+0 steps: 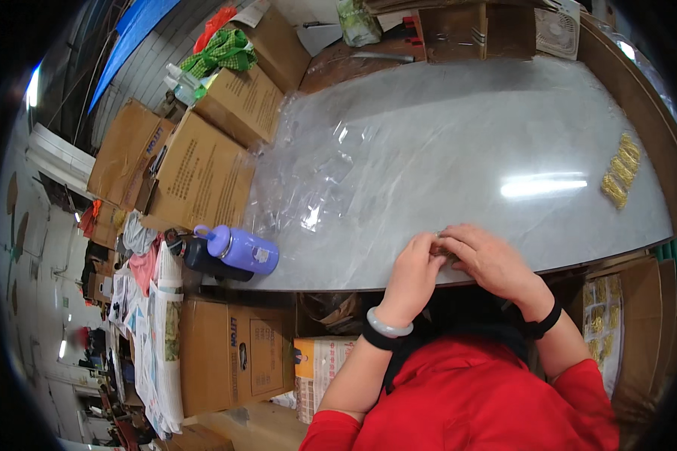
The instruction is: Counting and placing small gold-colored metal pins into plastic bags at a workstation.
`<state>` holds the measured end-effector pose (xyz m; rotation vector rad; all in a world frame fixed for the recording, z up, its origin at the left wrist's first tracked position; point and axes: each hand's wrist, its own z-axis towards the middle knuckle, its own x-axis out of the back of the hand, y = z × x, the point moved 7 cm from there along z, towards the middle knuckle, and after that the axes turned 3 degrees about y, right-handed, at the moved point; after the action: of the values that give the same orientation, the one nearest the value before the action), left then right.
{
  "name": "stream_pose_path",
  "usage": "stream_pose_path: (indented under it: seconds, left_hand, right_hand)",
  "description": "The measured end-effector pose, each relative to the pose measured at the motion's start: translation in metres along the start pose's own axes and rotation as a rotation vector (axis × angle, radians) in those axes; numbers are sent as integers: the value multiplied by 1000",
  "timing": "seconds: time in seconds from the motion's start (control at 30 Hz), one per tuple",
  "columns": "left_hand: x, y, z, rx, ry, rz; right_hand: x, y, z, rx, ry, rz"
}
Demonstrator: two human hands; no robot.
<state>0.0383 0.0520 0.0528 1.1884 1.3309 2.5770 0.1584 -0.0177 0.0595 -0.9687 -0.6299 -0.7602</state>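
My left hand (pixel 415 264) and my right hand (pixel 489 259) meet at the front edge of the grey table (pixel 429 150). Both have their fingers bent and drawn together over something small. Only a dark, yellowish bit of it shows between the fingertips, too little to name. Far to the right on the table lie several gold-coloured bundles (pixel 620 171), side by side in a slanting row. On the left part of the tabletop, clear plastic bags (pixel 308 180) are spread out in a loose heap.
A purple bottle (pixel 241 249) and a black bottle (pixel 199 255) lie at the table's left front corner. Cardboard boxes (pixel 203 169) line the left side. A small white fan (pixel 557 31) stands at the back right. Below right, an open carton (pixel 643 323) holds gold-coloured pieces.
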Motion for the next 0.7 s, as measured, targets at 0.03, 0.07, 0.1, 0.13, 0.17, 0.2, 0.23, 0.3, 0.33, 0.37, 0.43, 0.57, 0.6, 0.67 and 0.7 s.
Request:
stream_pose_path:
  seconds: [0.03,0.07,0.1,0.13,0.17,0.2,0.23,0.3,0.33,0.37,0.43,0.57,0.6,0.67,0.7]
  left_hand:
    - [1,-2,-1,51,-44,-32]
    - [3,2,-2,-11,-95,71]
    - [3,0,2,-21,-102,69]
    - [3,1,1,-105,-90,108]
    - [4,3,0,-189,-79,145]
    - [3,-1,1,-190,-80,144]
    - [-5,-4,2,-208,-167,155]
    - [-15,-5,0,-230,-256,159]
    - [-19,-5,0,-232,-268,184]
    - [-22,-5,-1,-235,-281,208]
    - [-23,-4,-2,-243,-267,204]
    - [-20,3,-1,-254,-218,182]
    - [-22,2,-3,-255,-223,178]
    - [-21,-3,-3,-231,-167,100]
    - [-23,-3,-6,-235,-171,97]
  right_hand:
    - [2,0,-1,-6,9,-6]
    - [3,0,-1,-14,18,14]
    - [5,1,-2,-22,26,35]
    - [5,0,-3,-23,29,34]
    - [4,3,-4,-58,24,96]
    - [2,5,-6,-95,19,158]
    - [3,7,-7,-98,20,154]
    - [12,18,-11,-183,148,384]
    - [10,18,-14,-187,151,380]
    - [12,22,-22,-262,260,347]
    - [15,14,-41,-335,373,194]
    - [21,-12,-43,-365,305,-15]
    - [20,-9,-42,-384,258,-35]
    - [17,3,-42,-354,193,-48]
    - [11,6,-40,-317,125,-57]
